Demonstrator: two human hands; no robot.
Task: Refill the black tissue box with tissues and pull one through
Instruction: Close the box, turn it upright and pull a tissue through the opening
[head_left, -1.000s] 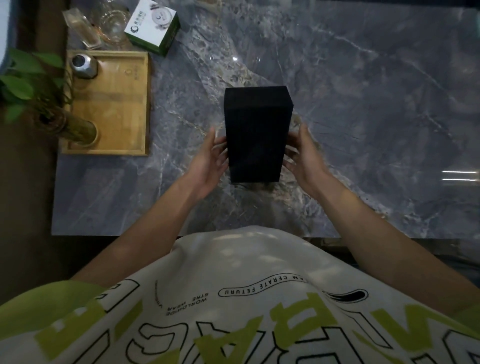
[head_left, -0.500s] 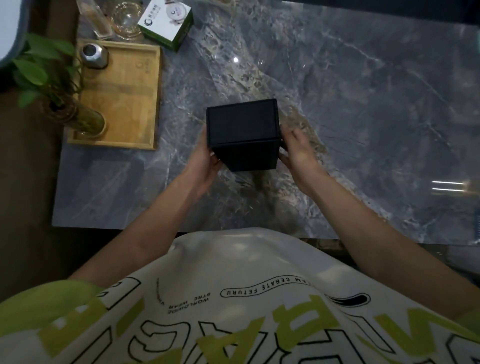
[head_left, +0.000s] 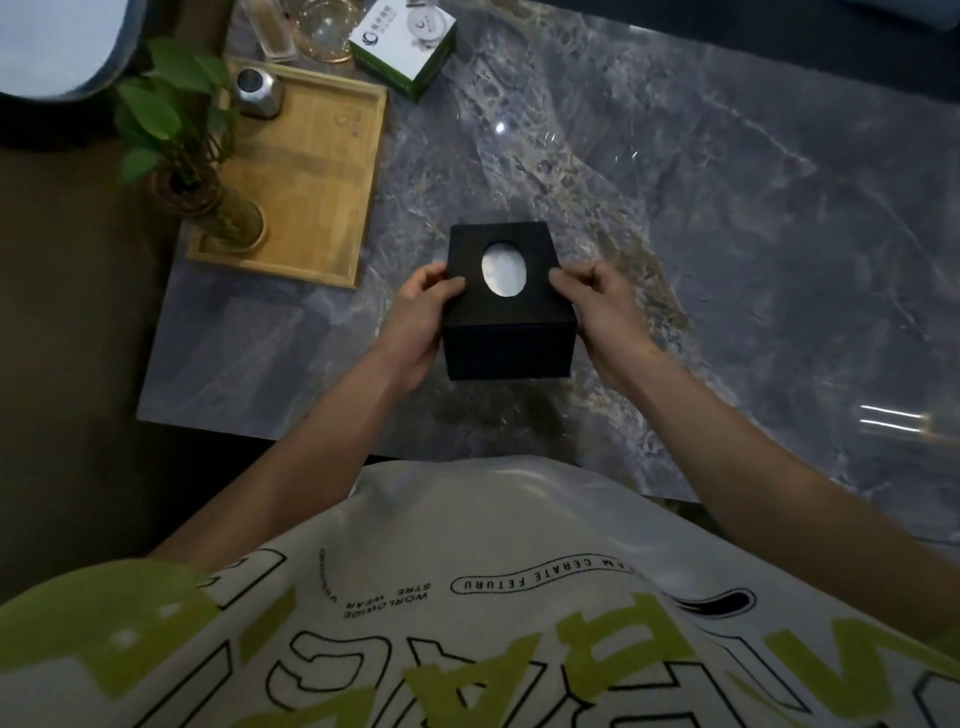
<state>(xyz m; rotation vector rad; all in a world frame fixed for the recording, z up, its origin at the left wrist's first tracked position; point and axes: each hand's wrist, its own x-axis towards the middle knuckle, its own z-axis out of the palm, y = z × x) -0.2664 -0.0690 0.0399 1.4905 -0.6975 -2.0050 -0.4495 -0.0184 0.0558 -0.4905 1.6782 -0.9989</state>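
Left hand (head_left: 420, 312) and right hand (head_left: 598, 306) grip black tissue box (head_left: 508, 345), perhaps lifted.

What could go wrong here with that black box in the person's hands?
1. The left hand and right hand grip the black tissue box by its sides, thumbs on top; it might slip onto the marble table.
2. The white tissue sits flat inside the oval opening, nothing poking out; pinching it through could tear it.
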